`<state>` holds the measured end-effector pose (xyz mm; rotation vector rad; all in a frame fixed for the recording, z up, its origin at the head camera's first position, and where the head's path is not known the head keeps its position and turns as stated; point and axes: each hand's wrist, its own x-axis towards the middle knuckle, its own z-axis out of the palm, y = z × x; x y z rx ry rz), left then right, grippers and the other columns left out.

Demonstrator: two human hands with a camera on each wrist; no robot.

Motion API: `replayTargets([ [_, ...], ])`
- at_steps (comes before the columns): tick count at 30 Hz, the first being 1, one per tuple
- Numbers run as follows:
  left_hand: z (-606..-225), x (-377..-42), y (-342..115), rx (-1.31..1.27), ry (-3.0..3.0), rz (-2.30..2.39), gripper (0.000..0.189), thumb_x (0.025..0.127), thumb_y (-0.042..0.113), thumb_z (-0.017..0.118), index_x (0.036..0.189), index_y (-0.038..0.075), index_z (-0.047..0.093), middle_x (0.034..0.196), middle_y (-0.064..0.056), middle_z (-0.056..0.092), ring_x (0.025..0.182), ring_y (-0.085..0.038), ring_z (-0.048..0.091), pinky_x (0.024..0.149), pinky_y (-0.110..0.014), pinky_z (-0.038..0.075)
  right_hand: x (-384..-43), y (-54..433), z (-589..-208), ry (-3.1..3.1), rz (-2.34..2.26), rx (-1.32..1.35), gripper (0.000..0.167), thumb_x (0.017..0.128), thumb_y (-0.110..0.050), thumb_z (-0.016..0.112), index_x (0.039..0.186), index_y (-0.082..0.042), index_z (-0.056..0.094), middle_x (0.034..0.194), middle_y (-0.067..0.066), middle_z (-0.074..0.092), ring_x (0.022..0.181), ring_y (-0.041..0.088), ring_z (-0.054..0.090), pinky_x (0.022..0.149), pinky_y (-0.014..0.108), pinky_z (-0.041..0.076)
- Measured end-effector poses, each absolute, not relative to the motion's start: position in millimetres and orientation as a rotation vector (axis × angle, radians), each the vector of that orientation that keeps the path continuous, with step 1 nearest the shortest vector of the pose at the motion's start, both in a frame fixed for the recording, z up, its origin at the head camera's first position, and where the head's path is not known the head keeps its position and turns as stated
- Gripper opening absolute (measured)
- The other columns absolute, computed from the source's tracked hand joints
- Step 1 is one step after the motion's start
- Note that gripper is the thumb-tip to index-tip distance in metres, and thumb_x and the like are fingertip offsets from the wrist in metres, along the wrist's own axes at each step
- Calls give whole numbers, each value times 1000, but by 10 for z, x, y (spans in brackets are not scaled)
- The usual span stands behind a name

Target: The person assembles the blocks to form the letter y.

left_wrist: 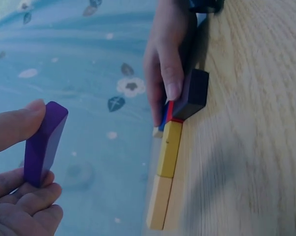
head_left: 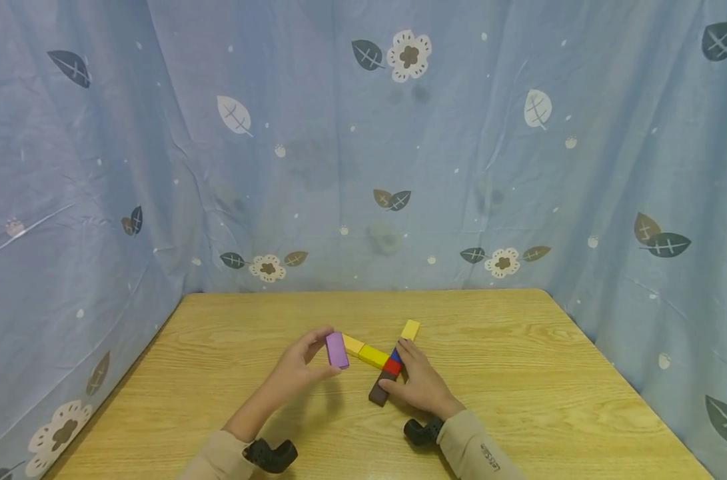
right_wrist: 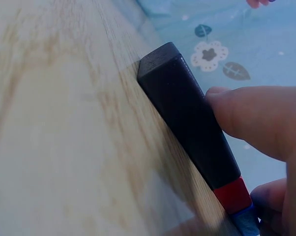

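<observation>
My left hand (head_left: pixel 296 367) holds up a purple block (head_left: pixel 337 351) above the table, gripping it between thumb and fingers at its two ends. My right hand (head_left: pixel 424 385) rests on a row of blocks, its thumb touching the dark block (head_left: pixel 378 392) and its fingers at the blue block (head_left: pixel 394 356), which they partly cover. Between those two is a red block (head_left: pixel 392 366). A pale yellow block (head_left: pixel 410 329) forms the row's far end. From the red block a side branch runs left: a bright yellow block (head_left: pixel 373 357), then a light wooden block (head_left: pixel 352 344).
The wooden table (head_left: pixel 231 333) has a rounded far edge against a blue patterned curtain (head_left: pixel 315 167), which also hangs along both sides. Black wrist devices (head_left: pixel 273 456) sit on both forearms, close to the table top.
</observation>
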<state>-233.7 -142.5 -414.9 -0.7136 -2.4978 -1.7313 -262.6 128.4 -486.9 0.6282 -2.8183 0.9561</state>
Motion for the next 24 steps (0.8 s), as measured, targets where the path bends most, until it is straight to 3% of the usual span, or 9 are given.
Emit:
replayTargets([
  [10,-4195,-2279,-1353,-873,-2550,-1746,76,82,23,74,142,-3,35,148,-23,35,138,-35,33,112,-42,28,-2628,1275,-4855,-2819,950,623,88,85,-53,62,144,5,33,153,20,28,142,39,23,110,56,31],
  [19,-4270,-2226,-1281,-938,-2612,-1811,72,82,26,74,141,4,39,145,-20,40,137,-35,35,112,-48,29,-2612,1278,-4847,-2835,989,608,88,84,-52,63,145,4,32,154,19,25,143,38,21,112,55,28],
  [24,-4332,-2195,-1247,-1016,-2682,-1801,73,85,28,71,143,0,35,146,-19,40,138,-34,35,112,-49,29,-2613,1280,-4855,-2833,1001,606,88,84,-52,64,145,3,32,154,19,25,143,38,20,112,55,28],
])
